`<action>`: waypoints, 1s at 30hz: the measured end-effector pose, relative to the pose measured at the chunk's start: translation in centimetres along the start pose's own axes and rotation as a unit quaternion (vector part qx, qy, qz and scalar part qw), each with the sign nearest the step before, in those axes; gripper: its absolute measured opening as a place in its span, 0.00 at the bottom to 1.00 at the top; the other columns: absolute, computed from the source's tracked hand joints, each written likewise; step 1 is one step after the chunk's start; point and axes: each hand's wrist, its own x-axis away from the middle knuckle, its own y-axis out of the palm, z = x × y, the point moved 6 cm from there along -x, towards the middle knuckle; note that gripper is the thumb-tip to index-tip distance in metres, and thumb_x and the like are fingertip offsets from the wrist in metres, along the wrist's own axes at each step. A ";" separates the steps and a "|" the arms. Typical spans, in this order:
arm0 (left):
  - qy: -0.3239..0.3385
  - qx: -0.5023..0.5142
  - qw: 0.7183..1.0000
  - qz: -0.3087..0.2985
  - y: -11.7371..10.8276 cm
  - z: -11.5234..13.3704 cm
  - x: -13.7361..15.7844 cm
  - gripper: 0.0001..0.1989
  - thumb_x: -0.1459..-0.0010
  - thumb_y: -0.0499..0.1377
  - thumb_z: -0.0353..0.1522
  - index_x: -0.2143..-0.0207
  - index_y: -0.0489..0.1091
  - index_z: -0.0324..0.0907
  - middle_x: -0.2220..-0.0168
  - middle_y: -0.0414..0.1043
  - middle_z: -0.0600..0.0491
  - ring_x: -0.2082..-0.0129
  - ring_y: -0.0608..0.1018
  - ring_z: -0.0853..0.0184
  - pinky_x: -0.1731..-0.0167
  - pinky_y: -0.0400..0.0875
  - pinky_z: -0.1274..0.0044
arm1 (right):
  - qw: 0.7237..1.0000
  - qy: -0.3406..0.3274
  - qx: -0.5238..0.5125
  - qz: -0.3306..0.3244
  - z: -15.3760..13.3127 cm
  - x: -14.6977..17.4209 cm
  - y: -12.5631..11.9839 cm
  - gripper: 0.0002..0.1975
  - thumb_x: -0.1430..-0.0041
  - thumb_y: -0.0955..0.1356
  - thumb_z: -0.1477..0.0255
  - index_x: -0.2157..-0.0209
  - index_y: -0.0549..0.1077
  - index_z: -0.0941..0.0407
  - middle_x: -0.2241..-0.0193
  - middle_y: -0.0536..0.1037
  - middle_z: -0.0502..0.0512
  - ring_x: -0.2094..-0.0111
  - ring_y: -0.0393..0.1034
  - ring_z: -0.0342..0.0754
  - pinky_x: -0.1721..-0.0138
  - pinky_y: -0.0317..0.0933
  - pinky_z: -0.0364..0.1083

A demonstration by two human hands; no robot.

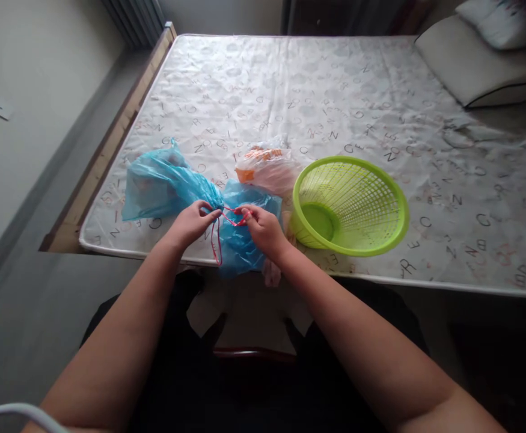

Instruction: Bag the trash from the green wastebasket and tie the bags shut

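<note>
A light-blue plastic bag (154, 183) lies on the mattress to the left, its gathered neck pointing toward my hands. My left hand (191, 224) is closed in a pinch at that neck, where a red string (218, 243) is looped and hangs down. Pulled out to the right, the string's other part is pinched in the fingers of my right hand (263, 228). Beneath my hands a second, flatter blue plastic bag (240, 249) spreads over the mattress edge. Behind it sits a clear plastic bag (276, 168) with orange showing on it.
A green plastic basket (350, 243), tilted with its mouth to the right, stands beside my right hand. The letter-patterned mattress (326, 114) lies on a wooden bed frame (118, 132). Pillows (497, 60) are at the far right. A stool (253, 355) is below the front edge.
</note>
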 end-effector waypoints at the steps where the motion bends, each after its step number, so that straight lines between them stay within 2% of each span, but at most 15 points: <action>1: 0.003 -0.022 1.000 0.002 0.6 -0.1 0.0 0.25 0.43 0.68 0.51 0.55 0.77 0.40 0.65 0.79 0.46 0.66 0.79 0.58 0.65 0.72 0.71 | 0.999 0.017 -0.046 -0.008 0.1 0.0 0.2 0.18 0.27 0.65 0.56 0.52 0.80 0.53 0.52 0.86 0.57 0.60 0.82 0.49 0.58 0.74 0.47; 4: 0.012 -0.075 0.996 0.043 1.7 0.2 0.2 0.24 0.41 0.68 0.48 0.51 0.79 0.39 0.54 0.79 0.39 0.55 0.81 0.51 0.54 0.74 0.67 | 0.986 0.050 -0.152 -0.041 -0.2 -0.1 0.7 0.22 0.31 0.67 0.50 0.54 0.79 0.53 0.52 0.85 0.57 0.63 0.83 0.48 0.67 0.71 0.44; 6: -0.003 -0.107 0.991 0.083 1.7 0.4 0.1 0.21 0.40 0.68 0.45 0.52 0.79 0.39 0.51 0.78 0.36 0.51 0.80 0.48 0.49 0.73 0.65 | 0.981 0.045 -0.179 -0.062 -0.9 -0.1 0.8 0.22 0.33 0.68 0.49 0.57 0.80 0.53 0.54 0.85 0.57 0.64 0.83 0.48 0.69 0.70 0.43; 9: -0.007 -0.074 0.993 0.094 1.6 1.3 -0.1 0.15 0.38 0.66 0.42 0.58 0.80 0.39 0.58 0.80 0.39 0.57 0.80 0.50 0.55 0.72 0.67 | 0.980 0.031 -0.181 -0.072 -2.1 0.2 0.4 0.20 0.33 0.68 0.51 0.59 0.80 0.54 0.57 0.85 0.56 0.64 0.82 0.47 0.67 0.70 0.42; 12: 0.046 0.029 0.997 0.060 1.8 3.0 0.2 0.15 0.36 0.64 0.44 0.67 0.79 0.41 0.70 0.79 0.47 0.68 0.77 0.57 0.65 0.66 0.71 | 0.983 0.023 -0.180 -0.025 -2.7 0.4 -0.7 0.16 0.31 0.66 0.59 0.48 0.77 0.50 0.50 0.84 0.55 0.61 0.82 0.47 0.65 0.72 0.44; 15: 0.108 0.088 0.990 0.034 2.2 4.7 0.9 0.18 0.37 0.64 0.46 0.72 0.77 0.42 0.75 0.75 0.51 0.73 0.72 0.62 0.70 0.60 0.73 | 0.984 0.029 -0.168 0.050 -2.0 0.3 -1.9 0.28 0.33 0.67 0.67 0.33 0.65 0.45 0.43 0.80 0.55 0.56 0.81 0.48 0.60 0.75 0.46; 18: 0.129 0.122 0.984 -0.003 3.0 5.6 1.4 0.20 0.39 0.64 0.49 0.72 0.75 0.42 0.76 0.71 0.54 0.74 0.68 0.64 0.71 0.59 0.74 | 0.984 0.071 -0.126 0.106 0.0 -0.1 -2.8 0.36 0.37 0.70 0.70 0.29 0.59 0.47 0.47 0.80 0.57 0.54 0.79 0.49 0.55 0.75 0.48; 20: 0.129 0.132 0.982 -0.037 3.5 5.7 1.5 0.21 0.40 0.63 0.50 0.73 0.74 0.42 0.76 0.68 0.55 0.74 0.67 0.65 0.71 0.58 0.74 | 0.983 0.105 -0.108 0.100 1.3 -0.4 -2.8 0.33 0.39 0.73 0.68 0.34 0.64 0.51 0.53 0.81 0.56 0.55 0.79 0.50 0.54 0.75 0.49; 22: 0.133 0.132 0.980 -0.065 4.0 5.8 1.5 0.22 0.41 0.63 0.51 0.74 0.72 0.42 0.76 0.66 0.55 0.74 0.66 0.66 0.71 0.58 0.74 | 0.985 0.121 -0.103 0.064 2.0 -0.6 -2.4 0.22 0.38 0.73 0.65 0.44 0.71 0.53 0.58 0.81 0.54 0.57 0.79 0.50 0.53 0.74 0.50; 25: 0.141 0.142 0.975 -0.095 4.4 5.9 1.7 0.23 0.41 0.63 0.52 0.74 0.70 0.42 0.76 0.65 0.55 0.73 0.67 0.66 0.71 0.58 0.75 | 0.993 0.096 -0.066 0.019 1.4 -0.6 -1.9 0.11 0.37 0.73 0.63 0.56 0.74 0.53 0.62 0.81 0.52 0.59 0.78 0.49 0.52 0.73 0.51; 27: 0.140 0.155 0.972 -0.109 4.5 5.8 1.8 0.23 0.41 0.63 0.52 0.73 0.69 0.42 0.75 0.65 0.56 0.73 0.67 0.66 0.71 0.59 0.75 | 0.996 0.077 -0.033 0.019 0.8 -0.4 -2.0 0.10 0.37 0.73 0.64 0.58 0.74 0.53 0.62 0.81 0.52 0.59 0.78 0.49 0.51 0.73 0.51; 30: 0.141 0.168 0.968 -0.120 4.5 5.9 1.9 0.24 0.41 0.63 0.52 0.74 0.67 0.43 0.75 0.64 0.56 0.73 0.66 0.66 0.72 0.59 0.75 | 0.996 0.085 -0.021 0.030 0.6 -0.2 -2.1 0.08 0.38 0.74 0.67 0.58 0.75 0.53 0.63 0.82 0.51 0.61 0.77 0.48 0.52 0.73 0.51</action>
